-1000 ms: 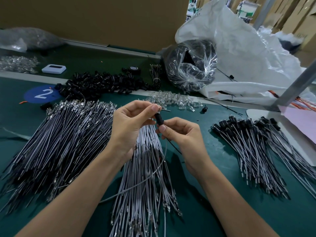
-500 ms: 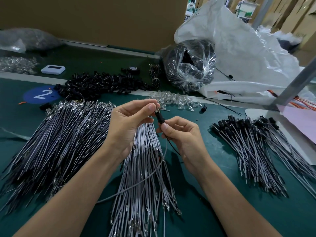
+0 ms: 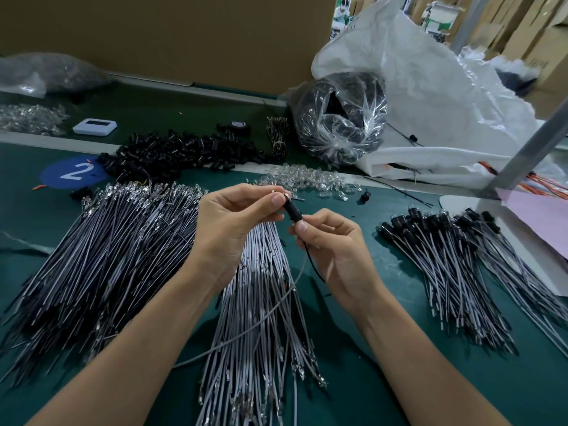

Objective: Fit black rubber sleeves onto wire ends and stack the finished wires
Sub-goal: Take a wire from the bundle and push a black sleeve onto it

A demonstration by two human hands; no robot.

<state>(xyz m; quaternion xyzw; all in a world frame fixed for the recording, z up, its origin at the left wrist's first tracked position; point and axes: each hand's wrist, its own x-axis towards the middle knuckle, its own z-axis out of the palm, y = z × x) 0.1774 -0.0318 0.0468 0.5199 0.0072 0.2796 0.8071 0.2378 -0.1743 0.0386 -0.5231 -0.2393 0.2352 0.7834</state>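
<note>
Black rubber sleeve (image 3: 293, 212), short and tubular, is held in the air between both hands, above the middle of the green table mat (image 3: 384, 379). Left hand (image 3: 233, 229) pinches its upper end with thumb and forefinger, other fingers curled; a small metal terminal (image 3: 286, 195) pokes out at that end. Right hand (image 3: 335, 244) pinches the lower end of the sleeve where the leads come out, fingers curled in. A thin grey wire (image 3: 276, 305) and a thin black wire (image 3: 313, 265) trail down from the sleeve; the grey one loops towards the person's left forearm.

Under the hands lies a loose bundle of grey wires with metal ends (image 3: 261, 333). To the left is a big fanned pile of dark and grey wires (image 3: 107, 256), terminals pointing away from the person. To the right is a stack of finished wires with black sleeves fitted (image 3: 455, 265), sleeved ends pointing away, partly resting on a white board (image 3: 522, 241).

Further back: a heap of loose black sleeves (image 3: 178, 152), a scatter of small clear parts (image 3: 307, 179), a round blue sticker marked 2 (image 3: 73, 172), a small white flat device (image 3: 95, 127), a black tape roll (image 3: 238, 126), a clear plastic bag of black parts (image 3: 341, 118), and a large white sack (image 3: 430, 87). Brown cardboard wall (image 3: 169, 35) behind.
</note>
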